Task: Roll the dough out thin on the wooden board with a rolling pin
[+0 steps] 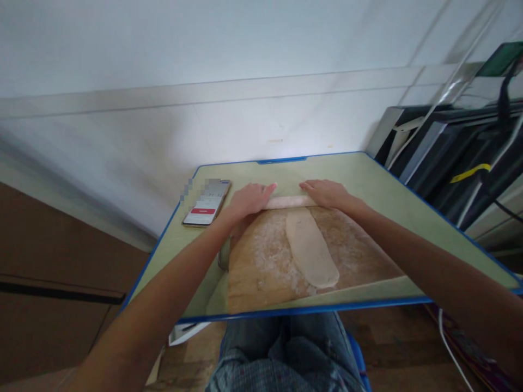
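Observation:
A floury rolling pin [288, 202] lies crosswise at the far end of a wooden board [251, 283]. My left hand [252, 199] is closed over its left end, thumb pointing inward. On the right end my right hand [327, 194] grips in the same way. A long, flat strip of dough [312, 253] runs from the pin toward me, its near end rounded. The far end of the dough meets the pin, and whether it continues beneath cannot be seen. Loose flour is scattered over the board around the strip.
A phone [208, 202] with a lit screen lies left of the board on the pale green table [412, 218], which has a blue edge. Behind it is a white wall [245, 125]. Dark panels and cables [457, 141] crowd the right side.

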Available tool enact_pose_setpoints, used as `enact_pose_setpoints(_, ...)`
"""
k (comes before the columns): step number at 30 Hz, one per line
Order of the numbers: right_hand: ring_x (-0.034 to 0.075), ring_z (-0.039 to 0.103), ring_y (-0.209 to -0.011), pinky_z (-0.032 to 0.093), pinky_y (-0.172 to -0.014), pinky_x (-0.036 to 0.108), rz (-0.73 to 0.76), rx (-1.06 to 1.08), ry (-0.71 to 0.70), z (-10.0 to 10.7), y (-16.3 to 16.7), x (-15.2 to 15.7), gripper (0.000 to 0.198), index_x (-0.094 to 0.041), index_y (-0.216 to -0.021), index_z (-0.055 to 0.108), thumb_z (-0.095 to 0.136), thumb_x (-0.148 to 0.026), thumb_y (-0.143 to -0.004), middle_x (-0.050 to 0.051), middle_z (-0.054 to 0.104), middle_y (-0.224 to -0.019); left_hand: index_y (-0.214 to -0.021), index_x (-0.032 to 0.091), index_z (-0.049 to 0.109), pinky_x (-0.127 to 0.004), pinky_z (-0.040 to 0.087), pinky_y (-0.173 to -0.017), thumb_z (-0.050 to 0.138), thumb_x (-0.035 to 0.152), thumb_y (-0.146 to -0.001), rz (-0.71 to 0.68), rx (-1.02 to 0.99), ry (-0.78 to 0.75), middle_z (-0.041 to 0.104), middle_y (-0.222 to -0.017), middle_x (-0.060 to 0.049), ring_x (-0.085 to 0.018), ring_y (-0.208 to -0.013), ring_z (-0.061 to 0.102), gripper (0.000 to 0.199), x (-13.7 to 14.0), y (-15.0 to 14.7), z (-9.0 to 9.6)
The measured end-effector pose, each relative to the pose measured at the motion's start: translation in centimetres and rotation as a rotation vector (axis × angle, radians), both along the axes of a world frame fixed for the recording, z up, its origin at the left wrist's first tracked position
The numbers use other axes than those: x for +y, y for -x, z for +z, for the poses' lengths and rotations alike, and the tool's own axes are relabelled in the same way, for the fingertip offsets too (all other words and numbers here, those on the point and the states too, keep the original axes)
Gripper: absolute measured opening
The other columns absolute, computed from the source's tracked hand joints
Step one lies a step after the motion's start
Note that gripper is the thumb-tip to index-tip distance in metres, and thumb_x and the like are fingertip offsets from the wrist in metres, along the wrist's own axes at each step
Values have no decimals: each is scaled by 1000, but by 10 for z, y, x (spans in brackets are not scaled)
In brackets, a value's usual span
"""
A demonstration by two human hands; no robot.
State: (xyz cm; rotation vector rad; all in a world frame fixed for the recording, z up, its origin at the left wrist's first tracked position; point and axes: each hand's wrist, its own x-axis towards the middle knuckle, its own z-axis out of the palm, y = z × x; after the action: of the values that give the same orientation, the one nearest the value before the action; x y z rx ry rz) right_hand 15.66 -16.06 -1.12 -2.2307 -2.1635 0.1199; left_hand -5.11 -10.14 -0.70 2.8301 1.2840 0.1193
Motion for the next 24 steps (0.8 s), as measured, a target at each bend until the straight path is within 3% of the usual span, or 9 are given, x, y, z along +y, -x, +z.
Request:
enact_pose_setpoints(5,23,59,-110,43,-93,38,183,-68,-104,0,7,-48,50,-20,-108,64,18,-36,-98,9,66,-118,-112,12,58,-38,41,-99,21,42,-98,-67,41,-137,62,-117,-15,-23,-119,52,49,-53,16,1)
enact_pose_setpoints(11,23,52,-121,38,-102,41,359,25,-306,-1,5,-91,51,-17,-126,54,20,-40,-98,11,59,-129,-131,11,44,-44,35,-106,22,52,-95,-101,9,-92,47,-138,-20,-28,-133,39,59,-89,35,7)
enact_pose_setpoints(16,21,50,-123,39,-103,39,327,94,-291,-8,0,-91,50,-19,-129,52,20,-41,-98,7,58,-131,-130,13,46,-40,31,-109,19,50,-96,-127,20,-86,47,-139,-16,-26,-136,35,57,-83,35,8)
enact_pose_setpoints(24,25,54,-119,40,-99,43,115,15,-167,-8,3,-43,54,-21,-128,55,16,-41,-98,7,57,-132,-117,18,56,-33,39,-101,12,46,-98,-45,8,-12,62,-123,-7,-19,-119,54,55,-41,15,2)
